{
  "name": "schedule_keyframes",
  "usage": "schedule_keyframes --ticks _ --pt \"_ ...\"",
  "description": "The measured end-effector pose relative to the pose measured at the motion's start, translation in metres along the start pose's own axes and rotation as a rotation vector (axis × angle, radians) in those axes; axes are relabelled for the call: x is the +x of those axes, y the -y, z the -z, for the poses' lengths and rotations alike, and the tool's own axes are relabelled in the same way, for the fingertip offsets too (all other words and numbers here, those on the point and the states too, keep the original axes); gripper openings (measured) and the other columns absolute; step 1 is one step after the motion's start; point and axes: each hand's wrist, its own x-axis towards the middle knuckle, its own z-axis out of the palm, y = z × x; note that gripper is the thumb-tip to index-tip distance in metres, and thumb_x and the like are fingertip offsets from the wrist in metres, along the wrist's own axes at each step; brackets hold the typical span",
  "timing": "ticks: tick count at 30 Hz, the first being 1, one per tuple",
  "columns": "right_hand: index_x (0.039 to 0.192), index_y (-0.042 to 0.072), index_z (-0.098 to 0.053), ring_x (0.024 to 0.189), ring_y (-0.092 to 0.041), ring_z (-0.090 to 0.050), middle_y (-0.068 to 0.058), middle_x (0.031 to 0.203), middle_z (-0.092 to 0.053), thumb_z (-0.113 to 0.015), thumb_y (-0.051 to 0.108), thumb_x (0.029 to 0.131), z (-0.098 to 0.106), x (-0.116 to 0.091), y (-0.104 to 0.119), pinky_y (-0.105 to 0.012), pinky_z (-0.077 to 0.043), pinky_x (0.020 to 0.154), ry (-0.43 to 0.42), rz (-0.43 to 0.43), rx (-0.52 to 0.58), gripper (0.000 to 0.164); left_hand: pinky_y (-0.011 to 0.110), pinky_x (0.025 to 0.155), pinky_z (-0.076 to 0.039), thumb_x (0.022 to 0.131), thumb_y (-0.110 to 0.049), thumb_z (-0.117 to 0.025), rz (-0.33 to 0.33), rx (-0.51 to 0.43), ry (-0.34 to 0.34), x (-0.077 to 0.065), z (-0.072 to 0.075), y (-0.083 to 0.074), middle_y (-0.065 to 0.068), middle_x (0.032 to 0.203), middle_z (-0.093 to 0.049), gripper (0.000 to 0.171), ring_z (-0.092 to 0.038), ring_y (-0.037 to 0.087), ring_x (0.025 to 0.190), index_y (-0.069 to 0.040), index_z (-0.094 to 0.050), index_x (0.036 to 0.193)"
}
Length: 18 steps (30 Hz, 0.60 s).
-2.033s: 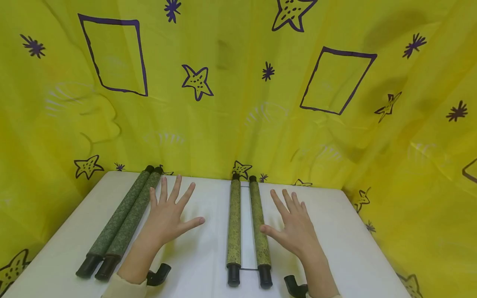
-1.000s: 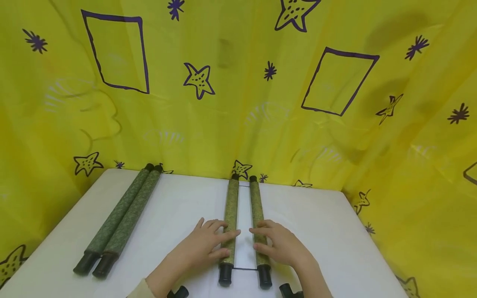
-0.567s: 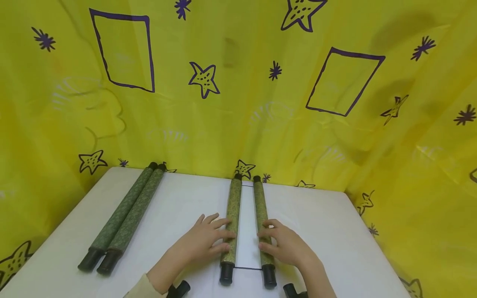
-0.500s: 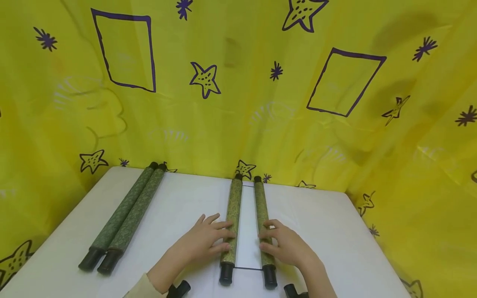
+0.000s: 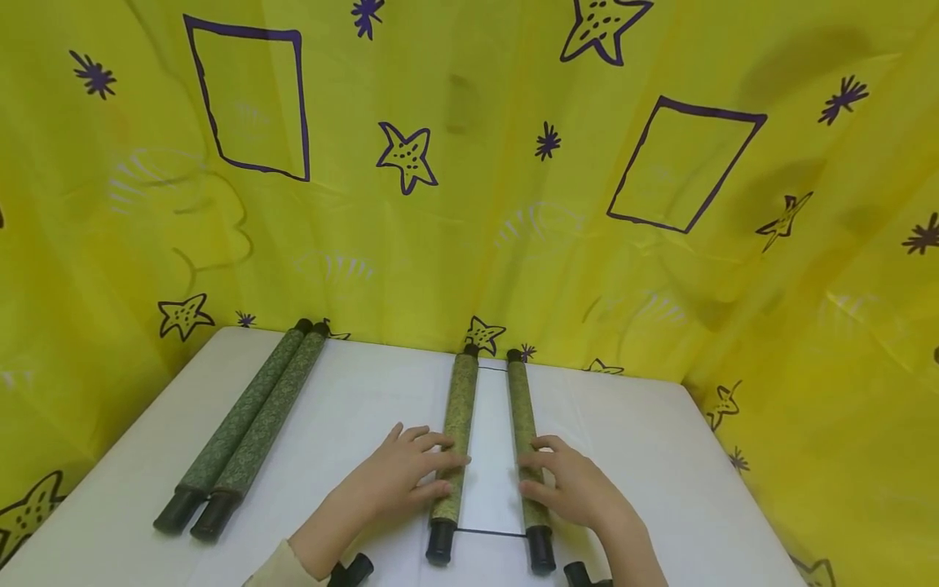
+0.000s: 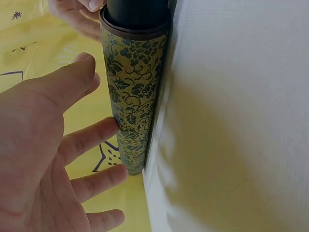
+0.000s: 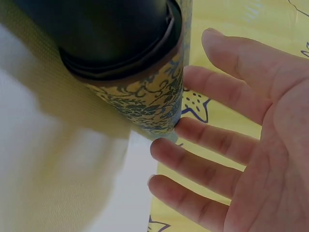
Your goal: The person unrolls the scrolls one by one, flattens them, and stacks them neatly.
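Observation:
A hanging scroll with yellow-green floral brocade lies partly unrolled in the middle of the head view, a white strip (image 5: 495,456) showing between its rolls. My left hand (image 5: 399,473) rests its fingers on the left roll (image 5: 460,399), thumb near the lower end. Over the right roll (image 5: 522,399) lies my right hand (image 5: 575,485), its fingers loosely bent across the edge. Each wrist view shows relaxed, spaced fingers beside the patterned brocade (image 6: 133,92) and a black end knob (image 7: 106,34). Neither hand wraps round its roll.
To the left, a second scroll (image 5: 271,408) in darker green lies with its two rolls side by side on the white table (image 5: 631,456). A yellow curtain (image 5: 455,244) with stars hangs behind and along the sides. Black wrist-mount parts (image 5: 359,569) show at the bottom.
Both hands have come down from spread poses above the table onto the rolls. Since then the right roll has shifted right and the left roll's near end slightly left, widening the white strip.

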Motion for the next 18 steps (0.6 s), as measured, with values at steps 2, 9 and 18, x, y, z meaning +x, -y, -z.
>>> schedule_keyframes --ticks 2,9,18 --pt "0.119 0.012 -0.073 0.126 -0.042 -0.053 -0.018 0.144 -0.05 -0.072 0.031 0.092 0.0005 -0.0006 0.0003 -0.059 -0.044 0.099 -0.004 -0.009 0.004 0.033 0.071 0.109 -0.024 0.1 -0.05 -0.05 0.0 0.0 0.002 -0.0003 0.0003 0.0005 -0.001 0.147 -0.052 0.043 -0.043 0.035 0.138 -0.04 -0.055 0.141" --pt "0.118 0.013 -0.073 0.132 -0.043 -0.048 -0.015 0.146 -0.051 -0.072 0.031 0.092 0.0005 -0.0013 -0.0002 -0.059 -0.04 0.104 -0.01 -0.035 0.023 0.032 0.071 0.109 -0.025 0.099 -0.044 -0.057 -0.006 0.002 -0.034 -0.0016 0.0019 0.0017 0.003 0.142 -0.056 0.034 -0.045 0.035 0.136 -0.033 -0.067 0.129" --pt "0.108 0.013 -0.077 0.132 -0.04 -0.05 -0.012 0.146 -0.053 -0.072 0.03 0.092 0.001 -0.0013 -0.0046 -0.057 -0.041 0.105 -0.04 -0.03 0.014 0.024 0.068 0.11 -0.027 0.099 -0.043 -0.057 0.012 -0.038 -0.036 -0.002 0.0025 0.0051 -0.003 0.151 -0.049 0.03 -0.041 0.04 0.14 -0.032 -0.067 0.125"
